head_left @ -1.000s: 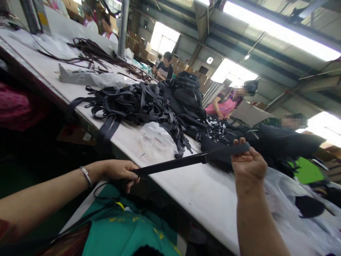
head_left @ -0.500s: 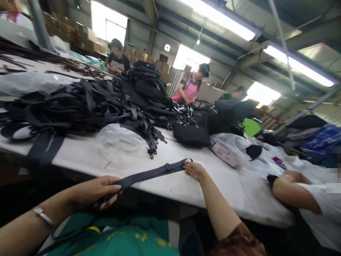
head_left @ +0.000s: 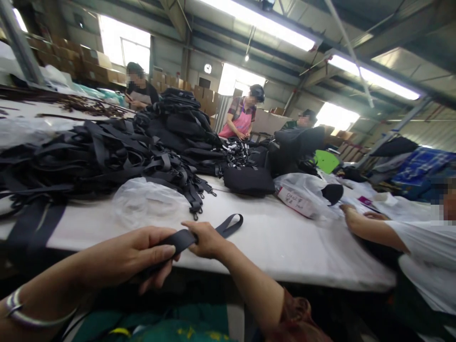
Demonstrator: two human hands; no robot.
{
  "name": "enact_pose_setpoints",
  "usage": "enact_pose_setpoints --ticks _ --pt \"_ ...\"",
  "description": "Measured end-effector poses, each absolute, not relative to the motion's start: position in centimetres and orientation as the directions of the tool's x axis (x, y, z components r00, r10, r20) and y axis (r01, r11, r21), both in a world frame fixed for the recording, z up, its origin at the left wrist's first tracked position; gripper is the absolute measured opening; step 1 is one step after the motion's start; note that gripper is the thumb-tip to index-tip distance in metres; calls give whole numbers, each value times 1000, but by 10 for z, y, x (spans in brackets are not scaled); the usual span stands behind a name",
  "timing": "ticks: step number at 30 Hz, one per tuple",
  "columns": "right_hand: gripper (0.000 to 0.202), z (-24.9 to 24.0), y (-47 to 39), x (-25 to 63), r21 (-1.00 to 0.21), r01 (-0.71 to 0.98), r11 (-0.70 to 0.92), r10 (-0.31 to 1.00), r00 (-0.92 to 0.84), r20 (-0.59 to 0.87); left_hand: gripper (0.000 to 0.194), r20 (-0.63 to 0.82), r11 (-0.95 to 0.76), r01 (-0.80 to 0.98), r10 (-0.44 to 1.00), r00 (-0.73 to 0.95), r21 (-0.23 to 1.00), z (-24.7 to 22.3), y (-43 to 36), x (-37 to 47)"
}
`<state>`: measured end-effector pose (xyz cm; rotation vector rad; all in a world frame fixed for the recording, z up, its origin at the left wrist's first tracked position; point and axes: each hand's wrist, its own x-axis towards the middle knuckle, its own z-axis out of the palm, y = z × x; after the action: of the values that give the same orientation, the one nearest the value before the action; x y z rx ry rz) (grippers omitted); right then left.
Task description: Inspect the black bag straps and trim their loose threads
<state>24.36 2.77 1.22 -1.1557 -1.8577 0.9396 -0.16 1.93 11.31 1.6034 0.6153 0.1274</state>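
Observation:
My left hand (head_left: 140,254) and my right hand (head_left: 205,239) both grip one black webbing strap (head_left: 228,224) at the near edge of the white table (head_left: 285,242). The two hands sit close together. The strap's looped end lies on the table just past my right hand. The rest of the strap runs under my left hand and down out of sight. A silver bracelet (head_left: 16,311) is on my left wrist.
A big heap of black straps (head_left: 92,154) covers the table's left. Behind it stand stacked black bags (head_left: 185,123); a black pouch (head_left: 248,181) and clear plastic bags (head_left: 147,202) lie mid-table. A co-worker's arm (head_left: 370,228) rests at the right; other people work at the far side.
My right hand has slid back along the strap from its far loop toward my left hand, so the loop now lies free on the table. The view has swung further right.

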Motion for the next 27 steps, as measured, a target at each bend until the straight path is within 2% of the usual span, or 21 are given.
enact_pose_setpoints --ticks 3,4,6,8,12,15,17,21,24,27 --pt "22 18 49 252 -943 219 249 968 -20 250 44 -269 -30 332 520 811 943 120 18 -21" --pt "18 23 56 255 -952 183 247 963 62 262 45 -266 -36 340 547 794 940 118 19 -28" --pt "26 39 65 257 -969 64 239 946 211 248 48 -252 -34 337 594 764 941 108 22 -38" --pt "35 57 71 250 -971 -70 230 938 281 202 48 -225 -6 293 626 746 956 90 25 -41" --pt "28 87 69 223 -917 -352 189 960 262 98 49 -191 70 196 680 708 978 55 26 -29" --pt "22 100 59 207 -780 -612 130 982 188 16 48 -135 6 210 782 608 978 44 23 -21" --pt "22 106 52 201 -735 -667 125 990 129 51 41 -60 -78 221 830 554 972 41 21 -21" --pt "32 110 40 193 -738 -653 172 978 21 209 31 33 -164 210 857 514 964 31 19 -27" --pt "29 110 36 186 -756 -606 246 944 -27 329 55 39 -136 164 872 488 977 17 15 -26" --pt "28 109 34 178 -757 -569 320 897 -75 435 86 4 -39 50 824 567 998 10 12 -23"
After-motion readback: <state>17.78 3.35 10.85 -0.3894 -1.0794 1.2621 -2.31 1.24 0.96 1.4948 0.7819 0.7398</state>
